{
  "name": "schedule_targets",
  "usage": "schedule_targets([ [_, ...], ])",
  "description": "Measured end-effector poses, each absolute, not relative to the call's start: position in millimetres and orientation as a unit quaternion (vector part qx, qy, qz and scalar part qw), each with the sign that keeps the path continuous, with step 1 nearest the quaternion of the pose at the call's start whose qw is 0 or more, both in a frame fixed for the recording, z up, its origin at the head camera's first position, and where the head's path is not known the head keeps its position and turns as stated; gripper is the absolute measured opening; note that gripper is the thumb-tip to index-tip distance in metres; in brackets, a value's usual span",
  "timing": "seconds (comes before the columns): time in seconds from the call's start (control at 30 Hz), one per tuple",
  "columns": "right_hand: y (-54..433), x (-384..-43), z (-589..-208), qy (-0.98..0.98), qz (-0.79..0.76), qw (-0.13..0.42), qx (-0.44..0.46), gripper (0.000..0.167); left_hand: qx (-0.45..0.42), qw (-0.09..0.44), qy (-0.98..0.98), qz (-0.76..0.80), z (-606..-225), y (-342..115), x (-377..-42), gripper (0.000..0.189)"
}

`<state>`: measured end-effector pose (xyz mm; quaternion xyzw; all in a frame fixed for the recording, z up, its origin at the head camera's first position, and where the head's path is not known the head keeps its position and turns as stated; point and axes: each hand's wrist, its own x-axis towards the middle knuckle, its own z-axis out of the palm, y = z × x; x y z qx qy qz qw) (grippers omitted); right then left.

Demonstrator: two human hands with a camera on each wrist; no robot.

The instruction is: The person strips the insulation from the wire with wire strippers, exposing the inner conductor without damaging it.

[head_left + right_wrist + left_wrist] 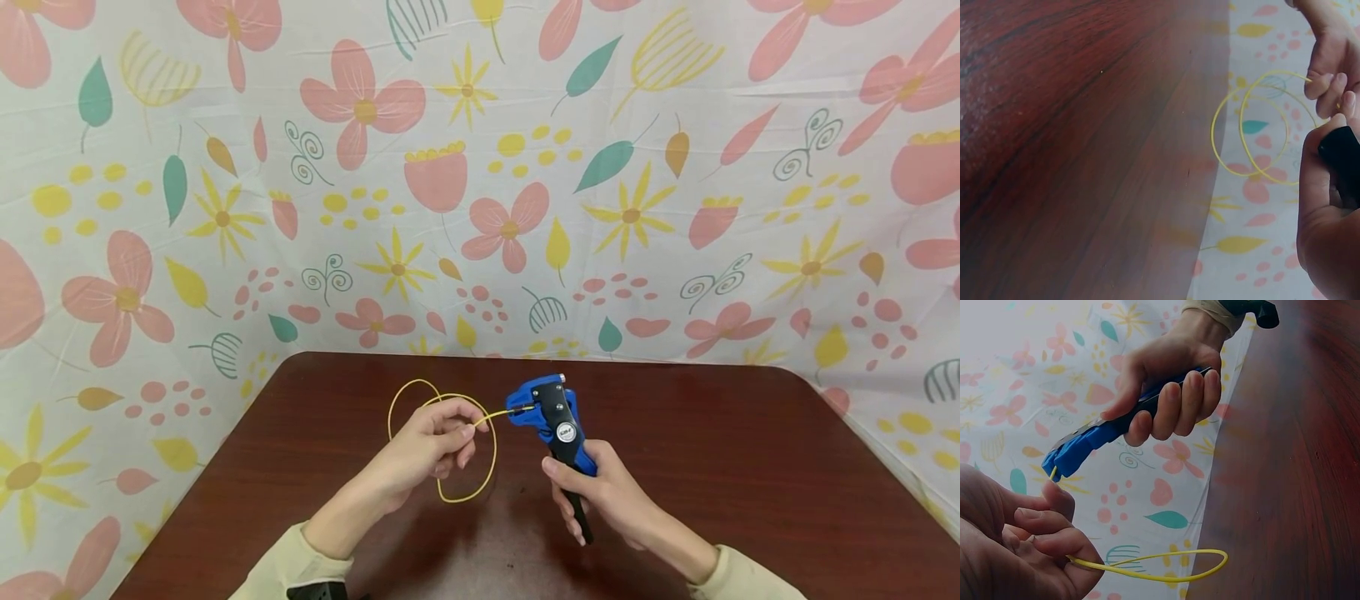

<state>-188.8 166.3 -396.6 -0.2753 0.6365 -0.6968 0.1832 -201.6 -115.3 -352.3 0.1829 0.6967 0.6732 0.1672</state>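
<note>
Between thumb and fingers, my left hand [438,437] pinches a thin yellow wire [491,467] close to one end. The rest of the wire hangs from that hand in loose loops, which show in the right wrist view as a yellow wire [1241,134] too. Gripped by its handles in my right hand [603,492] is a blue and black wire stripper [558,417] with a round white badge. Its head points up and to the left, toward the left hand. The wire's short end reaches into the blue jaws of the wire stripper [1082,450].
A dark reddish-brown wooden table [712,450] lies under both hands. Behind it hangs a white cloth [480,175] printed with pink, yellow and green flowers and leaves. A dark band [318,590] circles the left wrist by the sleeve.
</note>
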Motion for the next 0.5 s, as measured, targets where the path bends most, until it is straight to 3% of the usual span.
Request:
schedule_targets([
  [0.5,169.2,-188.7,-398.6,0.635,-0.696,0.179,-0.284,0.03,0.188,0.167,0.698,0.671,-353.0,-115.9,-201.3,0.014],
])
